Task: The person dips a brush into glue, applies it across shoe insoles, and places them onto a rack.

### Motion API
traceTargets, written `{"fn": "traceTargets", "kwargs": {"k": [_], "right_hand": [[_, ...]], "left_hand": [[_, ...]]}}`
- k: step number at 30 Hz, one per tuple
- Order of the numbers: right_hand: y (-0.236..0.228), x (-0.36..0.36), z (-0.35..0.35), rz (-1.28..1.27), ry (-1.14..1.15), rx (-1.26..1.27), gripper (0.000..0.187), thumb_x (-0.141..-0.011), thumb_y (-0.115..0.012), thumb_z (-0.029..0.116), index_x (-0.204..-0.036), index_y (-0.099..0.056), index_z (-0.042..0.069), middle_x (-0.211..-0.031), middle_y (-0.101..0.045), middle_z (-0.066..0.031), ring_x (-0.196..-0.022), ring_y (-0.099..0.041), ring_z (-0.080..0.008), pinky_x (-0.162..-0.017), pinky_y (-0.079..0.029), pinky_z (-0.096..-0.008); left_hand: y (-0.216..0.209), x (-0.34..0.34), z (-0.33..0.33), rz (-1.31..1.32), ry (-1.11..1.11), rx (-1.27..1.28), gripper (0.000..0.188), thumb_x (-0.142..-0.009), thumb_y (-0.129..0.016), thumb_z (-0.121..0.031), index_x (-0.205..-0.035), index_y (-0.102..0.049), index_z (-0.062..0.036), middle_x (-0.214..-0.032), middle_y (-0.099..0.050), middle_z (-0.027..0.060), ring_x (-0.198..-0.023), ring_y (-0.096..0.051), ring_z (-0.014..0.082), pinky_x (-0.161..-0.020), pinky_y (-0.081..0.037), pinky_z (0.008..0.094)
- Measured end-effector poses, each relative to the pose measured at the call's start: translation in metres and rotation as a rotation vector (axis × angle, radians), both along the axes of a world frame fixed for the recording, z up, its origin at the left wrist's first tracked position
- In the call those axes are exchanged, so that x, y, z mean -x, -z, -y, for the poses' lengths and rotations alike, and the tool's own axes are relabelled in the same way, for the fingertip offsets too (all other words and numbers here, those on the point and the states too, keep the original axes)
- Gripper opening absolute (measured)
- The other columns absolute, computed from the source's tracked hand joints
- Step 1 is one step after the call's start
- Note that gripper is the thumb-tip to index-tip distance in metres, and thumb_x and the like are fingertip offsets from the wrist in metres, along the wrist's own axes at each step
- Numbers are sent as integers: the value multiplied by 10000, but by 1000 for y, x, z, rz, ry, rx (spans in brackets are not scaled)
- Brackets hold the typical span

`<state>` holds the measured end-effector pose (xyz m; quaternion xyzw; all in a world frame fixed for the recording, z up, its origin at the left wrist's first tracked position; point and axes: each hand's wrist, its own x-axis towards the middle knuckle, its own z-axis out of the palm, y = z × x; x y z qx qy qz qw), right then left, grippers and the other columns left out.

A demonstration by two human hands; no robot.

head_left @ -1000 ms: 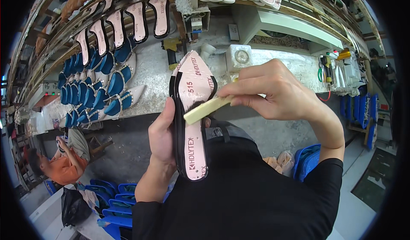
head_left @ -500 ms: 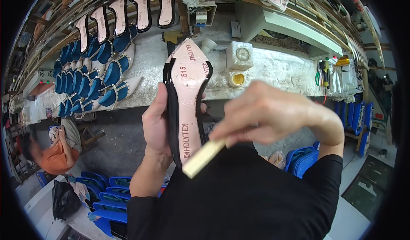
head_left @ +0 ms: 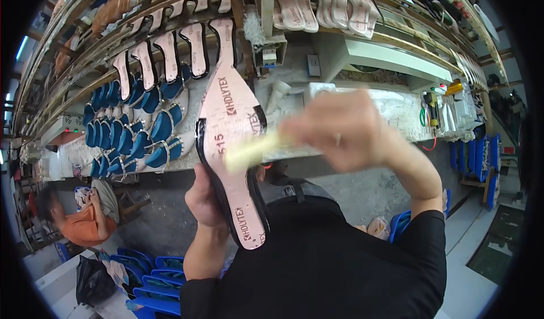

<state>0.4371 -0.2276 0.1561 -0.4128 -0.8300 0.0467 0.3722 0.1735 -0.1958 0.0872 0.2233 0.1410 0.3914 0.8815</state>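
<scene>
A pink insole [head_left: 239, 200] with a shiny black edge along its sides is held up in front of me, pointed end away. My left hand [head_left: 205, 201] grips it from beneath, thumb along the left edge and fingertips showing at the right. In my right hand [head_left: 345, 134], closed and blurred by motion, is a pale yellow flat strip [head_left: 252, 150]; whether it is a brush or a sponge I cannot tell. The strip's tip lies over the middle of the insole; whether they touch is unclear.
Similar insoles [head_left: 168, 55] lean on a rack behind the workbench [head_left: 391, 115]. Blue-lined shoes [head_left: 163, 125] stand in rows at the left. More pink insoles [head_left: 340, 7] lie on the upper shelf. A seated person in orange [head_left: 85, 225] is at lower left, near blue trays [head_left: 156, 293].
The strip has moved from the insole's near end up to its middle, along with my right hand. The view has shifted, and the insole now tilts the other way.
</scene>
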Motion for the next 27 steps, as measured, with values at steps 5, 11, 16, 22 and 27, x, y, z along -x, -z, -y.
{"fn": "traceTargets", "kwargs": {"k": [5,11,16,22,27], "right_hand": [[-20,1,-27,-51,123,126,212,-852,-755,80,-1064,-750,95,-727,-645,-55,-599,-624,-236,-520,-476,-366],[-56,9,-62,-221,158,93,167,-906,-724,80,-1070,-747,69,-852,-727,-84,-707,-692,-255,-609,-518,-338],[-44,12,-102,-264,-53,337,221,-897,-737,80,-1117,-750,64,-845,-718,-89,-720,-676,-227,-609,-490,-343],[-69,38,-85,-165,-200,395,183,-916,-747,105,-1090,-755,52,-778,-701,-78,-629,-633,-225,-581,-490,-340],[-71,57,-97,-210,179,392,192,-935,-713,103,-1115,-737,39,-803,-706,-116,-667,-673,-278,-590,-508,-373]], "left_hand": [[-1,9,-18,141,10,-49,891,-968,-465,-666,-1494,-408,52,-1340,-596,231,-1083,-634,324,-863,-512,439],[-14,30,-40,111,42,-101,925,-843,-675,-518,-1518,-368,34,-1388,-546,218,-1114,-588,312,-809,-500,447],[-14,45,-62,216,38,-51,1021,-717,-766,-442,-1525,-351,23,-1384,-533,224,-1087,-590,299,-780,-496,430],[-9,67,-87,46,-34,-137,963,-787,-727,-455,-1539,-344,10,-1447,-503,224,-1146,-560,310,-755,-503,396],[-43,50,-94,-26,-142,-155,906,-739,-761,-318,-1479,-394,53,-1264,-592,288,-927,-685,352,-735,-593,438]]}}
